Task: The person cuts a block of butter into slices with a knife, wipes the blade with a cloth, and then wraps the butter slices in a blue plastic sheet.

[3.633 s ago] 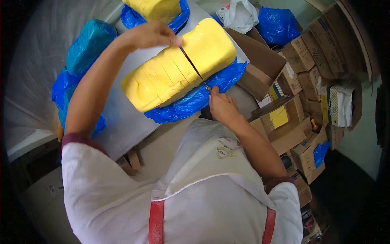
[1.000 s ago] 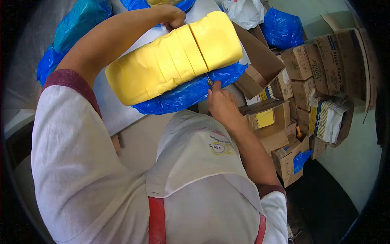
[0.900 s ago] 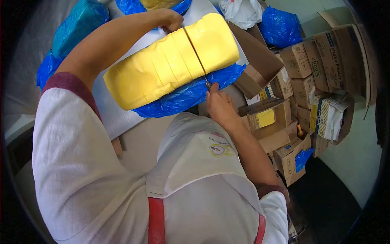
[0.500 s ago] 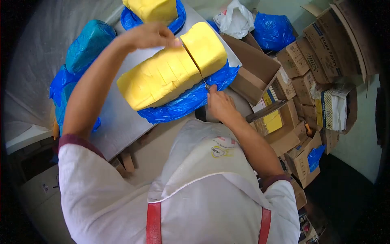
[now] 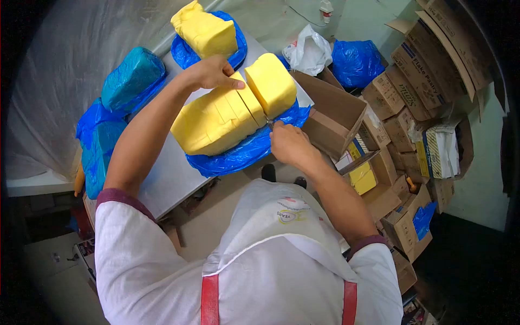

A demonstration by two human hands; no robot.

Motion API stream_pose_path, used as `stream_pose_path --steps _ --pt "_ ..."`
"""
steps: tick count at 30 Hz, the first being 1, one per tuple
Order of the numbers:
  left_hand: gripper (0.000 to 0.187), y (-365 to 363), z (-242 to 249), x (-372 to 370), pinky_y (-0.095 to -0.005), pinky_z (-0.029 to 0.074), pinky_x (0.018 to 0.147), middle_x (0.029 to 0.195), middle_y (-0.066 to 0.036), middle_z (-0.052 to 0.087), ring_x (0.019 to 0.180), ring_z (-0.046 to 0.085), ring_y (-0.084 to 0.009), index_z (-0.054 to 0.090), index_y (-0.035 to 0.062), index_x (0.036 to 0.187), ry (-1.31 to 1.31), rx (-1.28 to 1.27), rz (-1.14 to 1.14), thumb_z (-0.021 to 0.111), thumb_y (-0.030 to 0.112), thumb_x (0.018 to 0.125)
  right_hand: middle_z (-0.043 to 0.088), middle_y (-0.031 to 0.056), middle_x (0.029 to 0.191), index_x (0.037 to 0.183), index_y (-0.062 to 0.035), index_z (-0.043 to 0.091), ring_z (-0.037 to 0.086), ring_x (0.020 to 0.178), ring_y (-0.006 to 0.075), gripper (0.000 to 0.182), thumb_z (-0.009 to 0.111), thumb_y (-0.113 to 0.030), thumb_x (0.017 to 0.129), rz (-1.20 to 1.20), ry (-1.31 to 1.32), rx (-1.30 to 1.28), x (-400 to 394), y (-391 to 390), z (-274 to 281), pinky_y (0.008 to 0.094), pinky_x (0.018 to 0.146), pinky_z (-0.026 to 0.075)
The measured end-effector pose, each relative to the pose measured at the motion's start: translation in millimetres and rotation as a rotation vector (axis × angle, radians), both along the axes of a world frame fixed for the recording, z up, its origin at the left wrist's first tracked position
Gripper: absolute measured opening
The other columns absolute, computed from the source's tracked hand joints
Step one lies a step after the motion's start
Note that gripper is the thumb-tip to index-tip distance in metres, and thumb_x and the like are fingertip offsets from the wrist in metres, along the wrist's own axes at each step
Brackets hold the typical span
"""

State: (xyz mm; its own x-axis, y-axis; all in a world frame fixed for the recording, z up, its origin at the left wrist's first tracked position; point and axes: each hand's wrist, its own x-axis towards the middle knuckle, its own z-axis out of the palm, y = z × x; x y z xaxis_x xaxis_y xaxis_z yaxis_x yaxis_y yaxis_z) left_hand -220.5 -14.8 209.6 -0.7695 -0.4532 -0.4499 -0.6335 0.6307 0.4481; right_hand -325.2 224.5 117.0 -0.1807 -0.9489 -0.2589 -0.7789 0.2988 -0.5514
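A long yellow block (image 5: 211,122) with several cut lines across its top lies on blue plastic (image 5: 233,160). A wide gap parts it from a yellow piece (image 5: 271,85) at its right end. My left hand (image 5: 216,73) is at the block's upper edge, its thumb and fingers round the top of a slice beside the gap. My right hand (image 5: 291,142) is closed round a small handle at the lower end of the gap; the blade is mostly hidden.
Another yellow block (image 5: 208,35) in blue plastic sits at the far end of the table (image 5: 168,189). Blue-wrapped blocks (image 5: 132,78) stand at the left. Open cardboard boxes (image 5: 330,111) and a white bag (image 5: 309,51) are on the right.
The gap between the long block and the right piece has widened. My left hand has come down onto the block's edge near the gap. The whole view has shifted slightly.
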Motion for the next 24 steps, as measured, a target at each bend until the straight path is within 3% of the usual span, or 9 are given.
stream_pose_path --steps 2,5,7,9,12,15,18,24 --pt "0.05 0.5 -1.4 0.4 -0.0357 0.047 0.068 0.076 -0.011 0.067 0.076 0.062 -0.0209 0.073 0.0002 0.087 -0.01 0.008 0.016 0.078 0.047 0.072 0.063 0.0324 0.092 0.1 0.0112 0.053 0.064 0.089 0.0453 0.024 0.049 -0.006 0.083 0.014 -0.026 0.065 -0.9 10.5 27.8 0.0504 0.079 0.051" --pt "0.058 -6.4 -8.0 3.0 -0.0351 0.047 0.078 0.091 -0.012 0.068 0.088 0.062 -0.0227 0.071 0.0008 0.099 -0.03 0.094 0.041 0.077 0.052 0.072 0.063 0.0307 0.089 0.102 0.0096 0.053 0.062 0.089 0.046 0.026 0.048 -0.012 0.088 0.028 -0.076 0.061 -2.2 63.4 52.2 0.0522 0.08 0.049" --pt "0.065 -12.3 -13.5 12.3 -0.0355 0.044 0.087 0.103 -0.014 0.066 0.098 0.059 -0.024 0.067 0.0011 0.109 0.133 0.178 0.112 0.074 0.056 0.074 0.064 0.0274 0.085 0.105 0.0041 0.053 0.062 0.085 0.0448 0.027 0.049 -0.02 0.092 -0.04 -0.102 0.291 -8.6 110.5 87.5 0.0528 0.076 0.048" --pt "0.071 -19.0 -20.3 21.0 -0.036 0.041 0.094 0.112 -0.015 0.063 0.105 0.057 -0.0249 0.063 0.001 0.116 0.256 0.216 0.195 0.071 0.059 0.075 0.063 0.0241 0.08 0.105 -0.0012 0.051 0.061 0.079 0.0451 0.025 0.051 -0.023 0.093 -0.048 -0.114 0.178 -29.9 159.9 103.9 0.0526 0.069 0.047" --pt "0.073 -25.0 -12.1 15.2 -0.0372 0.037 0.101 0.117 -0.017 0.061 0.115 0.053 -0.0253 0.061 0.0004 0.118 0.317 0.144 0.271 0.064 0.063 0.079 0.063 0.0215 0.076 0.106 -0.0032 0.051 0.06 0.073 0.0454 0.024 0.054 -0.021 0.092 -0.172 -0.283 -0.043 -44.1 152.7 145.2 0.0517 0.065 0.046" --pt "0.071 -39.3 -4.6 -4.6 -0.0337 0.037 0.103 0.118 -0.013 0.061 0.115 0.054 -0.0214 0.056 -0.0001 0.125 0.316 0.248 0.24 0.062 0.057 0.084 0.062 0.0249 0.074 0.104 -0.0013 0.048 0.06 0.07 0.0457 0.022 0.053 -0.019 0.092 -0.171 -0.129 -0.217 -38.1 91.6 115.8 0.0537 0.064 0.045" --pt "0.069 -37.6 -7.3 -16.9 -0.035 0.038 0.101 0.113 -0.012 0.063 0.111 0.055 -0.0203 0.06 0.0015 0.12 0.326 0.163 0.272 0.062 0.06 0.083 0.061 0.0278 0.07 0.1 0.0006 0.045 0.06 0.068 0.0473 0.022 0.049 -0.02 0.095 -0.069 -0.015 -0.299 -27.6 41.3 74.3 0.0572 0.063 0.045" --pt "0.066 -33.9 -10.8 -22.8 -0.0368 0.039 0.099 0.112 -0.011 0.063 0.11 0.056 -0.0217 0.064 0.0041 0.115 0.272 0.151 0.305 0.063 0.06 0.082 0.061 0.0274 0.069 0.099 0.0 0.044 0.06 0.066 0.0482 0.022 0.048 -0.022 0.095 -0.064 -0.027 -0.261 -21.6 23.6 57.6 0.0583 0.061 0.045"
